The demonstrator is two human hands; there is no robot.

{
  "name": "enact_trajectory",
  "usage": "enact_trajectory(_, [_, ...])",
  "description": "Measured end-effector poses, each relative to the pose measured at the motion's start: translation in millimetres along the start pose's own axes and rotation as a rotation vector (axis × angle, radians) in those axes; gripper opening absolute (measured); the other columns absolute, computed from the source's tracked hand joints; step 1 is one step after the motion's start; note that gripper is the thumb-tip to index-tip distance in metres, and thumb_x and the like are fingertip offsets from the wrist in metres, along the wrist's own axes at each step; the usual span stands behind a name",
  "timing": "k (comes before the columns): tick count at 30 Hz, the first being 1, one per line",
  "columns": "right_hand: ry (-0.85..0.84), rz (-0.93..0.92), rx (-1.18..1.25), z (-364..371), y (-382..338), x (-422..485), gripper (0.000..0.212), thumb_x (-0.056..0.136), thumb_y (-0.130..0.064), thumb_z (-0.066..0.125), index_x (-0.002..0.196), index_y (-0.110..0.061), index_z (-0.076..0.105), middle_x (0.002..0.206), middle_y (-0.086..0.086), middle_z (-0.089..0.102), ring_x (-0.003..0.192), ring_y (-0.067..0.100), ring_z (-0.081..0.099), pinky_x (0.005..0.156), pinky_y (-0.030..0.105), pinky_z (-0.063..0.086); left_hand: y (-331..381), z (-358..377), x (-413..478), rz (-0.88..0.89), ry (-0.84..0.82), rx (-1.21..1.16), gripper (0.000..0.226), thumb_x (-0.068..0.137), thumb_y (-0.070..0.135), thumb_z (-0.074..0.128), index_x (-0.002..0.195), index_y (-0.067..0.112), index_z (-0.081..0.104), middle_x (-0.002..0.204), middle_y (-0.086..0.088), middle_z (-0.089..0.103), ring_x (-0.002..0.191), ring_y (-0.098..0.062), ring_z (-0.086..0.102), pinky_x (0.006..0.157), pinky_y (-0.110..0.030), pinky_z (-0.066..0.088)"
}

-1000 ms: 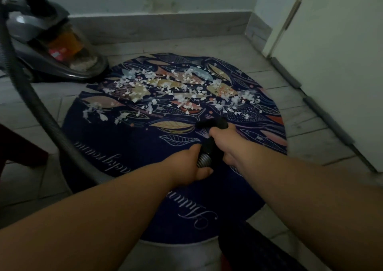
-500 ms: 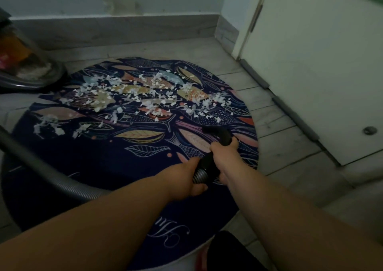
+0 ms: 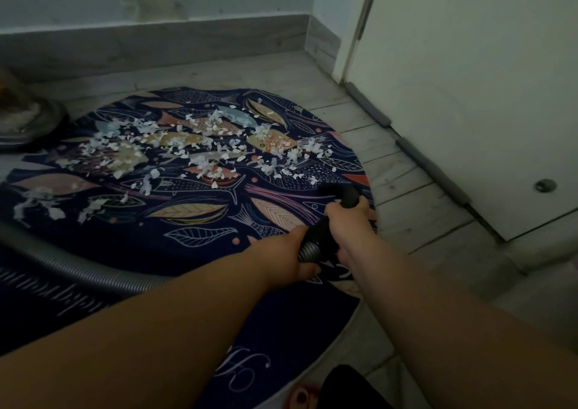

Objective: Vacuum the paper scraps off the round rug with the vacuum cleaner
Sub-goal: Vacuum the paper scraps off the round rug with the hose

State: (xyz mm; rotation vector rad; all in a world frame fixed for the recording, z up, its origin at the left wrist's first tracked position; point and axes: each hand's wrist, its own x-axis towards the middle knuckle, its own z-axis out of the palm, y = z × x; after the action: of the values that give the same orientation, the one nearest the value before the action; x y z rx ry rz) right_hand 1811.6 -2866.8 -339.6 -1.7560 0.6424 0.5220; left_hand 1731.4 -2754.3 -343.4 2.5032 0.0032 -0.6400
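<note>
Nozzle (image 3: 339, 194) swung right along rug (image 3: 187, 246) | our left hand (image 3: 291, 253) wrapped hose (image 3: 78, 269), right hand (image 3: 344, 221) wrapped nozzle, steering toward scraps (image 3: 203, 145).

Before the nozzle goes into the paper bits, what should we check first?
1. The left hand and right hand both grip the end of the hose: ok.
2. The nozzle is over the round rug: ok.
3. The nozzle touches the paper scraps: not ok, they lie just beyond it.
4. The hose has no kinks where visible: ok.
5. The vacuum cleaner is switched on: cannot tell.
</note>
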Motion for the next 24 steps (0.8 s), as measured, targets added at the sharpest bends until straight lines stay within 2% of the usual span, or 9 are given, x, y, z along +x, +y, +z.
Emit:
enact_trajectory(5, [-0.038, 0.007, -0.01, 6.7, -6.3, 1.3, 0.08, 0.099, -0.018, 0.05, 0.157, -0.04, 0.0, 0.11, 0.011, 0.045, 0.075, 0.024, 0.049, 0.055, 0.033, 0.043, -3.7, -3.9, 3.9, -0.029, -0.022, -0.014, 0.068, 0.088, 0.045, 0.06, 0.141, 0.021, 0.023, 0.124, -0.01, 0.056, 0.108, -0.026, 0.056, 0.086, -0.031, 0.045])
enact_trajectory(7, [-0.04, 0.015, -0.004, 7.5, -9.2, 2.9, 0.08, 0.099, -0.019, 0.051, 0.157, -0.039, -0.001, 0.114, 0.012, 0.047, 0.081, 0.027, 0.053, 0.066, 0.04, 0.05, -2.2, -6.1, 5.0, -0.028, -0.028, -0.012, 0.07, 0.089, 0.042, 0.06, 0.142, 0.019, 0.021, 0.124, -0.011, 0.055, 0.109, -0.027, 0.055, 0.089, -0.033, 0.046])
enact_trajectory(9, [-0.031, 0.013, -0.018, 9.6, -11.2, 4.2, 0.081, 0.098, -0.02, 0.052, 0.157, -0.039, -0.001, 0.122, 0.014, 0.052, 0.095, 0.032, 0.057, 0.084, 0.048, 0.054, -1.1, -7.8, 5.4, -0.023, -0.026, -0.005, 0.071, 0.089, 0.041, 0.059, 0.144, 0.019, 0.019, 0.126, -0.012, 0.055, 0.111, -0.027, 0.055, 0.091, -0.033, 0.046])
enact_trajectory(11, [-0.026, 0.006, -0.033, 12.0, -12.0, 6.6, 0.082, 0.097, -0.021, 0.052, 0.156, -0.04, -0.001, 0.121, 0.016, 0.053, 0.1, 0.035, 0.057, 0.092, 0.054, 0.053, -1.6, -8.8, 5.9, -0.022, -0.021, -0.005, 0.072, 0.09, 0.04, 0.059, 0.145, 0.019, 0.018, 0.128, -0.012, 0.054, 0.113, -0.027, 0.054, 0.091, -0.032, 0.045])
enact_trajectory(13, [-0.036, -0.003, -0.039, 12.6, -13.1, 8.1, 0.081, 0.096, -0.021, 0.052, 0.156, -0.039, -0.001, 0.117, 0.015, 0.053, 0.093, 0.033, 0.057, 0.09, 0.052, 0.053, -2.3, -8.9, 6.6, -0.023, -0.017, 0.0, 0.075, 0.09, 0.04, 0.059, 0.146, 0.019, 0.015, 0.129, -0.012, 0.054, 0.113, -0.027, 0.054, 0.09, -0.031, 0.044])
enact_trajectory(18, [-0.058, -0.023, -0.097, 11.2, -19.9, 13.1, 0.079, 0.097, -0.023, 0.051, 0.157, -0.038, 0.002, 0.103, 0.012, 0.049, 0.077, 0.026, 0.051, 0.071, 0.042, 0.05, -1.7, -7.3, 10.5, -0.023, 0.011, -0.009, 0.076, 0.09, 0.04, 0.058, 0.147, 0.017, 0.012, 0.128, -0.013, 0.053, 0.112, -0.027, 0.055, 0.088, -0.03, 0.044])
enact_trajectory(22, [-0.089, -0.022, -0.168, 8.8, -26.6, 14.9, 0.077, 0.099, -0.024, 0.05, 0.157, -0.039, 0.001, 0.088, 0.008, 0.044, 0.074, 0.025, 0.049, 0.058, 0.035, 0.042, -0.8, -7.3, 11.9, -0.026, 0.011, -0.048, 0.074, 0.09, 0.039, 0.059, 0.145, 0.02, 0.014, 0.128, -0.011, 0.053, 0.11, -0.026, 0.055, 0.087, -0.03, 0.043])
enact_trajectory(24, [-0.103, -0.024, -0.193, 9.4, -28.2, 15.0, 0.078, 0.099, -0.024, 0.05, 0.157, -0.04, 0.001, 0.093, 0.009, 0.046, 0.075, 0.025, 0.049, 0.057, 0.034, 0.042, -2.8, -6.7, 12.2, -0.023, 0.011, -0.061, 0.075, 0.09, 0.039, 0.06, 0.146, 0.02, 0.014, 0.129, -0.011, 0.053, 0.11, -0.026, 0.055, 0.087, -0.03, 0.044])
